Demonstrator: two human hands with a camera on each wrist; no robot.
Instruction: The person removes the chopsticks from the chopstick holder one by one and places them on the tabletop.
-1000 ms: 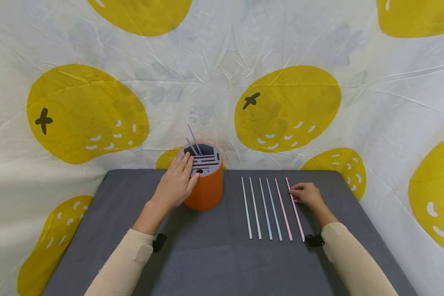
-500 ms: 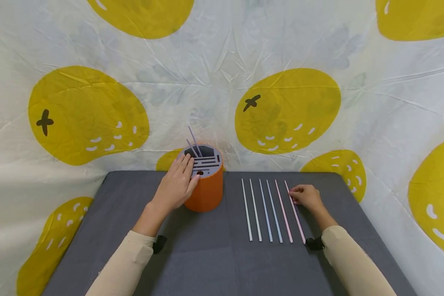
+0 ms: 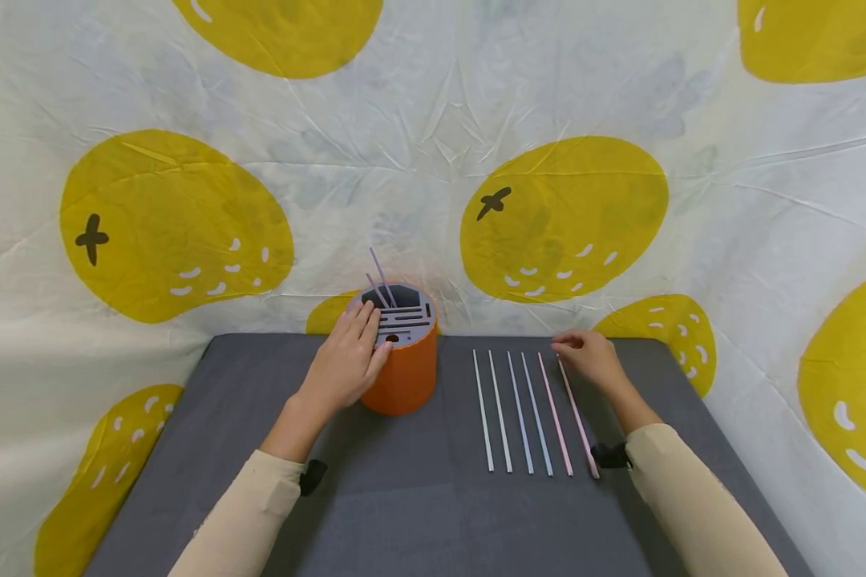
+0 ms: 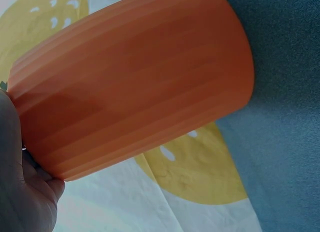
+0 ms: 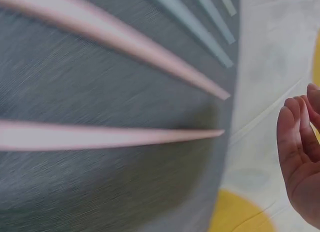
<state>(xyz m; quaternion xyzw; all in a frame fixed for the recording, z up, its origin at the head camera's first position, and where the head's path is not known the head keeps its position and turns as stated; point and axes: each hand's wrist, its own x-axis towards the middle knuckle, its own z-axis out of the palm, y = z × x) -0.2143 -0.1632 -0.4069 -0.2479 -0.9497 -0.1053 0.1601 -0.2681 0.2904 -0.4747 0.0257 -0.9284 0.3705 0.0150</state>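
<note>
An orange cylindrical holder (image 3: 404, 381) with a grey slotted lid (image 3: 404, 316) stands at the back of the dark grey table (image 3: 404, 513). Two thin straws (image 3: 379, 279) stick up from it. My left hand (image 3: 346, 365) rests on it, fingers flat on the lid and thumb against the side; in the left wrist view the palm (image 4: 22, 192) touches the orange wall (image 4: 135, 87). Several straws lie in a row, white, blue and pink (image 3: 520, 413). My right hand (image 3: 584, 357) hovers at the far tip of the rightmost pink straw (image 3: 579, 421), fingers loosely curled (image 5: 300, 152), holding nothing.
A white cloth with big yellow fruit prints (image 3: 563, 216) hangs close behind and around the table. The table's back edge runs just past the holder and the straw tips. Bare grey surface (image 3: 274, 513) lies in front of both forearms.
My right hand has slid away from me along the rightmost pink straw, from beside its upper part to its far tip. The left hand and the holder have stayed put.
</note>
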